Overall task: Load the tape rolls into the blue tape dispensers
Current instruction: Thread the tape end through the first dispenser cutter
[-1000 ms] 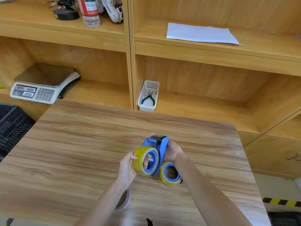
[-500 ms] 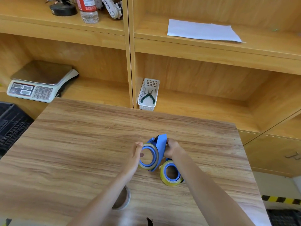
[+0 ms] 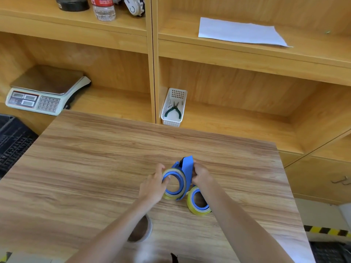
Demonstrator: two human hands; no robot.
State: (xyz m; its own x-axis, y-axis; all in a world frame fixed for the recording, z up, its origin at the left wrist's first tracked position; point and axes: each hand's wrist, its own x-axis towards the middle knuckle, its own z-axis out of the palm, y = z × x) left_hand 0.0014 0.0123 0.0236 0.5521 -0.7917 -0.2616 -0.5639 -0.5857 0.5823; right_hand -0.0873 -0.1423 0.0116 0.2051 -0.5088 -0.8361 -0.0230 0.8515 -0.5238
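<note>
A blue tape dispenser (image 3: pixel 185 168) stands on edge on the wooden table (image 3: pixel 95 168), with a yellowish tape roll (image 3: pixel 167 196) seated on its blue hub. My right hand (image 3: pixel 201 174) grips the dispenser's back from the right. My left hand (image 3: pixel 154 185) presses its fingers against the roll's open face from the left. A second blue dispenser with a yellow tape roll (image 3: pixel 197 203) lies just in front and to the right, under my right forearm. A clear tape roll (image 3: pixel 141 229) lies flat on the table, partly hidden by my left forearm.
Wooden shelves rise behind the table. They hold a weighing scale (image 3: pixel 43 92), a white basket with green pliers (image 3: pixel 173 108), a sheet of paper (image 3: pixel 241 33), a bottle (image 3: pixel 103 8) and a black roll (image 3: pixel 73 4). A black crate (image 3: pixel 13 145) stands at the left.
The roll, earlier half on and gripped by my left hand, now sits fully on the dispenser's hub. My left fingers came out of the core and press its face. The dispenser tilted upright.
</note>
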